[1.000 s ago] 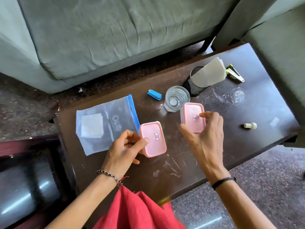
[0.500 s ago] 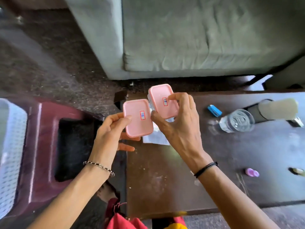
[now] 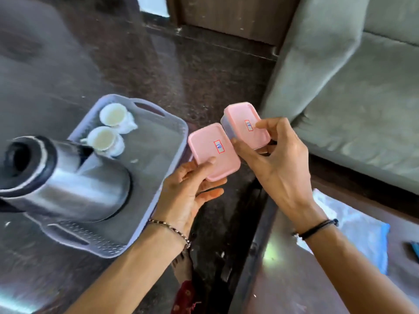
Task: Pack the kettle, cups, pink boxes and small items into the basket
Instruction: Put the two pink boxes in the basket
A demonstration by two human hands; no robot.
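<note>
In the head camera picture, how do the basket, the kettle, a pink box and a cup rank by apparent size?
1. basket
2. kettle, though it is nearest the camera, so it may look oversized
3. pink box in the left hand; the other box looks alike
4. cup

Kettle [image 3: 68, 180] – brushed, shiny metal; basket [image 3: 158, 141] – perforated matt plastic.

each hand [image 3: 181, 191] [image 3: 280, 168] grips 1 pink box [image 3: 213, 150] [image 3: 246, 124] beside the basket [image 3: 172, 141] holding kettle [image 3: 65, 177] and 2 cups [image 3: 103, 139].
</note>
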